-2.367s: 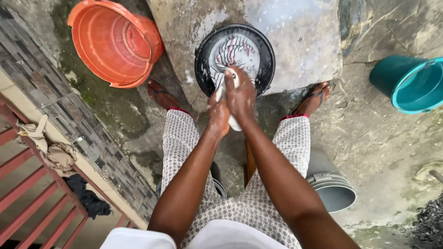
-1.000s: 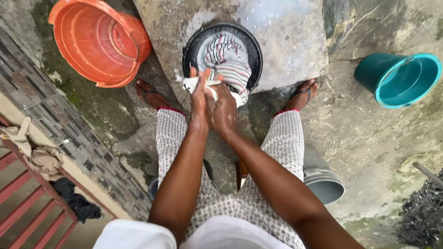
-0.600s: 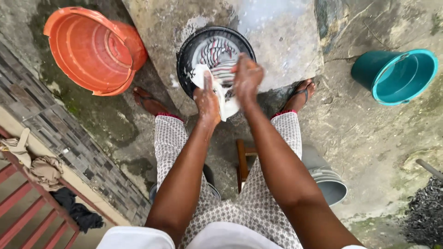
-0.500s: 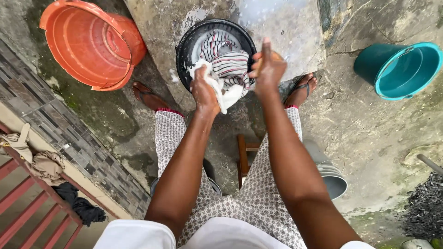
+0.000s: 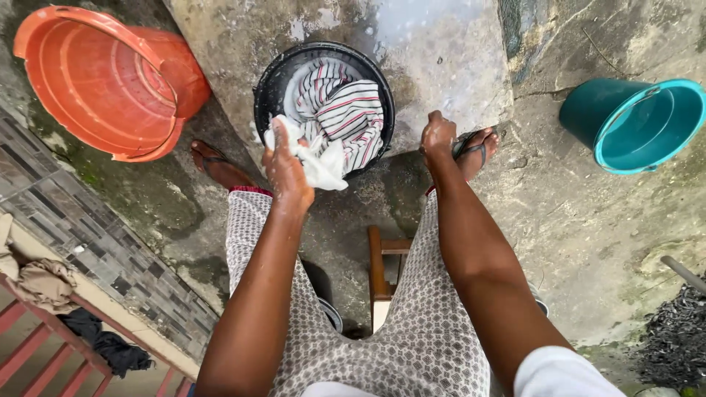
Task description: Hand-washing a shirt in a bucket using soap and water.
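Observation:
A black round basin (image 5: 266,82) stands on a wet concrete slab (image 5: 441,44) in front of my knees. A red, black and white striped garment (image 5: 346,106) lies in it with suds. My left hand (image 5: 285,167) grips a wet white cloth (image 5: 321,163) at the basin's near rim. The cloth hangs over the edge. My right hand (image 5: 438,137) is off the cloth, curled into a fist by the slab's near corner, just above my right foot in its sandal (image 5: 474,147). Nothing shows inside the fist.
An orange tub (image 5: 88,81) lies tipped at the far left. At the right, a teal bucket (image 5: 640,125) lies tilted. I sit on a wooden stool (image 5: 379,265). Rags hang on a red railing (image 5: 44,283) at lower left. A dark heap (image 5: 676,338) is at lower right.
Both hands were rubbing the white cloth together over the basin. My right hand has let go and swung right and down to the slab's corner, while the left keeps the cloth.

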